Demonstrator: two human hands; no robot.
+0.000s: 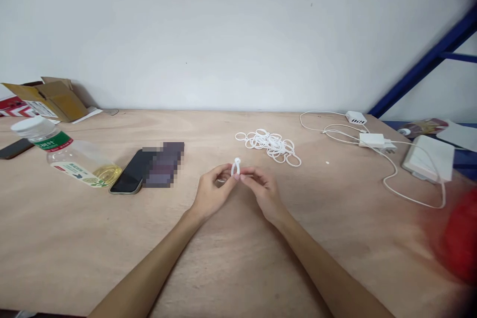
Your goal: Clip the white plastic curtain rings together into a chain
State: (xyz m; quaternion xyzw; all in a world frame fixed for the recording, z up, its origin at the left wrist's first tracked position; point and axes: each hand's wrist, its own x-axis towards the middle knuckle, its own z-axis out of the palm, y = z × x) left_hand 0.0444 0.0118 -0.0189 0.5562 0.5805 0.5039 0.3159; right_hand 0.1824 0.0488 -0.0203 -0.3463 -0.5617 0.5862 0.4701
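Two hands meet over the middle of the wooden table (112, 238), and between them I see one small white ring (236, 166), standing up as a little loop above the fingertips. My left hand (210, 194) pinches its lower edge with thumb and forefinger pressed together on it; my right hand (263, 190) does the same from the other side, so both sets of fingers are clamped on the same ring, almost touching each other.

The ring looks very light and thin, and I judge it soft and springy rather than stiff, more like an elastic band than hard plastic, though I cannot tell the material for sure. Something this small can slip or flick away, so a fingertip pinch low on the loop seems the right hold.

Just beyond the hands lies a loose pile of rings (271, 145) of the same kind. Off to the left are a plastic bottle (67, 155) on its side and a phone (131, 175); to the right, white chargers with a cable (391, 171).
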